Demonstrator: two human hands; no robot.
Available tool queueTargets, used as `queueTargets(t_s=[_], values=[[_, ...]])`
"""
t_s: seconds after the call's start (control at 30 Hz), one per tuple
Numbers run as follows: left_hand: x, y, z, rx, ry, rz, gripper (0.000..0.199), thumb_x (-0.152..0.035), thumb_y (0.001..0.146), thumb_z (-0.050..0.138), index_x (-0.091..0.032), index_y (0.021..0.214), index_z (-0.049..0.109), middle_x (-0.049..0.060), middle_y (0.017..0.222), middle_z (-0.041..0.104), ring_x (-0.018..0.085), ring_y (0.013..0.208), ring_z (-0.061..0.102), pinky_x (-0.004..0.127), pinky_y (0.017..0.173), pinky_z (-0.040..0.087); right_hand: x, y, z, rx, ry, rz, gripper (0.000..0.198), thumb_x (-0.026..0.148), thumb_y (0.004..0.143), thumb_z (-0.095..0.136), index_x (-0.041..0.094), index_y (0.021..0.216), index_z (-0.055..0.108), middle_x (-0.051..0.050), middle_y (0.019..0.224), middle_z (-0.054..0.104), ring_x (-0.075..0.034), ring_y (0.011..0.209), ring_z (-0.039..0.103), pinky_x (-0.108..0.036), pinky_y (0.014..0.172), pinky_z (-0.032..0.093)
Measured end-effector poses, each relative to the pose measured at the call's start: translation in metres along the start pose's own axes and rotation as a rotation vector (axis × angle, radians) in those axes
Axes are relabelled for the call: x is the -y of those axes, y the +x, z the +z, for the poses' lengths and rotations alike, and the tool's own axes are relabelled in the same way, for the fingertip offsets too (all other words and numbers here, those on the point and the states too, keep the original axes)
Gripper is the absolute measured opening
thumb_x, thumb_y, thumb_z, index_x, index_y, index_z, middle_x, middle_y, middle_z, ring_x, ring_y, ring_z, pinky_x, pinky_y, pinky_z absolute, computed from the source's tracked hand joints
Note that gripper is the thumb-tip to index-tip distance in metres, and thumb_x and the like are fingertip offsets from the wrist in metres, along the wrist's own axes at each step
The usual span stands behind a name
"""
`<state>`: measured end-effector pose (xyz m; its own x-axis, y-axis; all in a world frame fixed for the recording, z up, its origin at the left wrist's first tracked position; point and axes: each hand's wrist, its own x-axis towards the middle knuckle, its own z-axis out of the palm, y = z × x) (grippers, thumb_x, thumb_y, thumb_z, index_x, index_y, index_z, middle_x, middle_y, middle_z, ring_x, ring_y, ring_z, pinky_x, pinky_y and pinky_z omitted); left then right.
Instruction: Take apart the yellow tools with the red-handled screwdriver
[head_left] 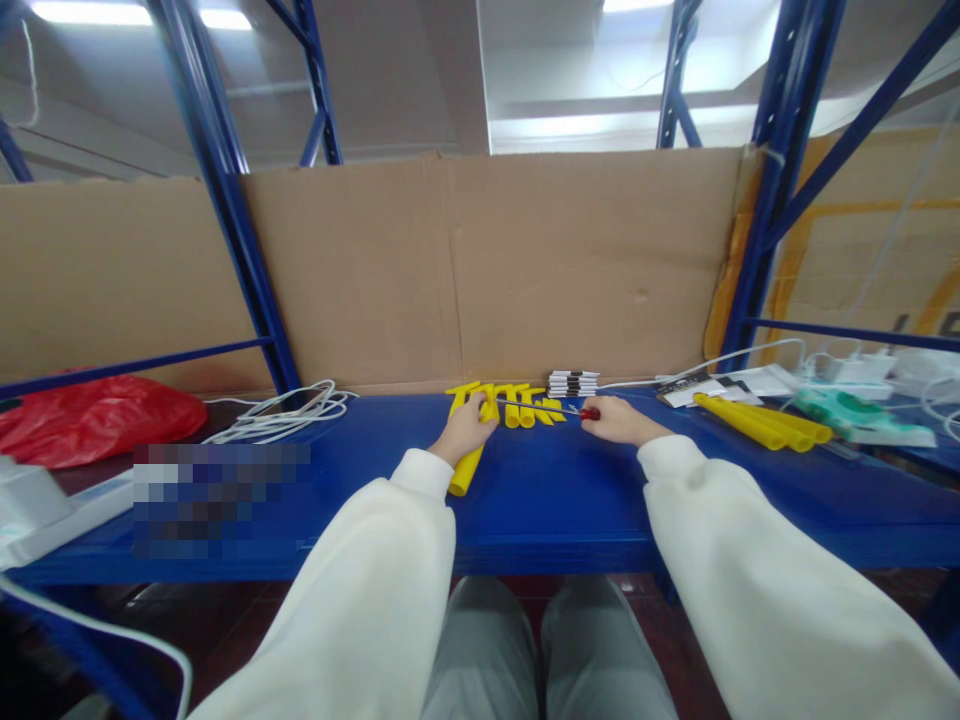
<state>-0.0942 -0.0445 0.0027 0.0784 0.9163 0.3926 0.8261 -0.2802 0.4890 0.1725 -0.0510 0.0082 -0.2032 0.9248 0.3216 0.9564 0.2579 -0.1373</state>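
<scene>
My left hand (463, 428) is closed around a yellow tubular piece (468, 472), whose wide end points toward me. In my right hand (619, 419) is a screwdriver (590, 413) with a red handle. Its long thin shaft runs left to the top of the held yellow piece; the tip's exact contact is too small to make out. Several T-shaped yellow pieces (513, 412) lie between my hands, beside small yellow bits (551, 411). Just behind them sits a stack of small white-and-black packs (573, 384).
Cardboard (525, 270) stands along the back of the blue shelf (555, 500). Leftward lie coiled white cable (300, 412), a red plastic bag (97, 420) and a white power strip (71, 515). Yellow tubes (757, 422) and a green-and-clear bundle (847, 412) lie right.
</scene>
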Motion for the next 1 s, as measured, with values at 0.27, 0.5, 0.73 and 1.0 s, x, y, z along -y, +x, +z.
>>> queueTargets(t_s=[0.27, 0.5, 0.73, 1.0], values=[[0.0020, 0.0016, 0.0017, -0.009, 0.019, 0.001, 0.043, -0.021, 0.083, 0.067, -0.013, 0.125, 0.063, 0.007, 0.093, 0.074, 0.021, 0.088, 0.070, 0.029, 0.081, 0.054, -0.0051, 0.0030, 0.0049, 0.007, 0.010, -0.009, 0.006, 0.018, 0.073, 0.066, 0.020, 0.079, 0.066, -0.004, 0.078, 0.073, -0.018, 0.072, 0.065, -0.023, 0.063, 0.041], [0.0032, 0.0016, 0.0021, -0.010, 0.006, 0.011, 0.045, -0.020, 0.084, 0.065, -0.012, 0.128, 0.061, 0.008, 0.093, 0.074, 0.021, 0.087, 0.070, 0.029, 0.081, 0.054, -0.0041, 0.0036, 0.0046, 0.036, 0.084, -0.028, 0.012, 0.020, 0.079, 0.059, 0.019, 0.085, 0.070, -0.005, 0.082, 0.074, -0.018, 0.076, 0.066, -0.024, 0.069, 0.044], [0.0037, 0.0027, 0.0030, 0.011, -0.013, 0.013, 0.045, -0.020, 0.084, 0.065, -0.014, 0.129, 0.062, 0.004, 0.088, 0.073, 0.019, 0.082, 0.069, 0.028, 0.081, 0.055, -0.0050, 0.0033, 0.0041, 0.003, 0.033, 0.027, 0.006, 0.019, 0.076, 0.065, 0.020, 0.079, 0.069, -0.004, 0.076, 0.073, -0.018, 0.072, 0.066, -0.023, 0.063, 0.043], [0.0044, 0.0023, 0.0035, 0.054, -0.109, -0.038, 0.048, -0.020, 0.086, 0.061, -0.015, 0.133, 0.057, 0.003, 0.081, 0.069, 0.016, 0.066, 0.066, 0.025, 0.066, 0.056, -0.0037, 0.0029, 0.0043, 0.000, 0.042, -0.011, 0.012, 0.017, 0.077, 0.062, 0.020, 0.086, 0.069, -0.006, 0.086, 0.076, -0.019, 0.078, 0.067, -0.024, 0.069, 0.045]])
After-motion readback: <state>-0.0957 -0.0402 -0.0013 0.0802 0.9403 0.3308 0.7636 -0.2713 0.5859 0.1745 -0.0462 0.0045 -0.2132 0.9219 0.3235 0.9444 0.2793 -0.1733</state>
